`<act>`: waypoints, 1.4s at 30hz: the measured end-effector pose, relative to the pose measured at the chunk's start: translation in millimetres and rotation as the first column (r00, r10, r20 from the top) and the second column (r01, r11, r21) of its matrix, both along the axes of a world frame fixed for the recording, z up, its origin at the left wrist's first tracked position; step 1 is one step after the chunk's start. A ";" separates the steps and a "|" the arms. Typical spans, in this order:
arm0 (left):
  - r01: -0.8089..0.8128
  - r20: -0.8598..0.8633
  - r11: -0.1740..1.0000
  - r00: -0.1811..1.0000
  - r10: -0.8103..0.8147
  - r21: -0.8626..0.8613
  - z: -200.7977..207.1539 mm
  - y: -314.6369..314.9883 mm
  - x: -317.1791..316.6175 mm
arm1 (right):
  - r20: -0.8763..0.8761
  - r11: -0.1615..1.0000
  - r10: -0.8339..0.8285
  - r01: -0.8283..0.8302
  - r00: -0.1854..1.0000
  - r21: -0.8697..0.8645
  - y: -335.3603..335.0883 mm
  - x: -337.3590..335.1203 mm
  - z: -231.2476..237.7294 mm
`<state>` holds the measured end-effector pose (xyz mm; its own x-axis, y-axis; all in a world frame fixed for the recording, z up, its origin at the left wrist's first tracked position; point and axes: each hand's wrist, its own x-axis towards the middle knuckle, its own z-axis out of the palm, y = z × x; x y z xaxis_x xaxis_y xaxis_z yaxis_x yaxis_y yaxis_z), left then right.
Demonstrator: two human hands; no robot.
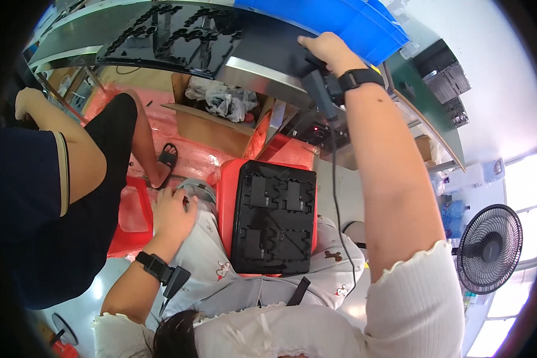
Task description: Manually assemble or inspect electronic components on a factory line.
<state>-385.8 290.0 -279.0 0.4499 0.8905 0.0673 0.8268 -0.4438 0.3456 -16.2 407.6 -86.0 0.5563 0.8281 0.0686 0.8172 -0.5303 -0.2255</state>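
Note:
Between my legs, a black moulded tray (273, 218) with several flat dark rectangular pieces in its recesses lies on a red stool (227, 173). My left hand (174, 215) is beside it over my thigh, fingers curled; a small dark red bit shows at the fingertips, too little to name. A greyish, see-through rounded thing (198, 190) is right by those fingers. My right arm stretches up to the bench, where my right hand (333, 52) is at the dark bench top beside a blue bin (346, 24). One digit points left; its other fingers are hidden, and I see nothing held.
A larger black moulded tray (173, 36) lies on the bench (262, 70). Below stands a cardboard box (212, 128) of plastic bags. A co-worker's leg (146, 140) is close on my left. A cable (336, 197) hangs from my right wrist; a fan (490, 249) stands right.

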 end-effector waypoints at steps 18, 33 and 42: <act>0.605 0.842 0.679 -0.026 0.539 -0.416 98.9 131.9 129.6 | -0.346 0.861 0.291 -0.086 0.892 0.501 -175.0 13.5 2.5; 0.409 0.832 0.727 0.215 0.511 -0.552 90.6 37.8 48.3 | -0.396 0.860 0.407 -0.491 0.823 -0.136 -322.6 -93.9 -161.1; 0.420 0.776 0.654 0.299 0.555 -0.630 83.7 -27.4 -7.3 | -0.002 0.816 0.575 -0.573 0.818 0.071 -373.8 -123.5 -203.5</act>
<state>-393.1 262.5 -195.3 0.4506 0.8666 -0.2143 -0.2347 0.3467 0.9081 -139.7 33.9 -289.4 -0.0169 0.9919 0.1259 0.9633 0.0499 -0.2639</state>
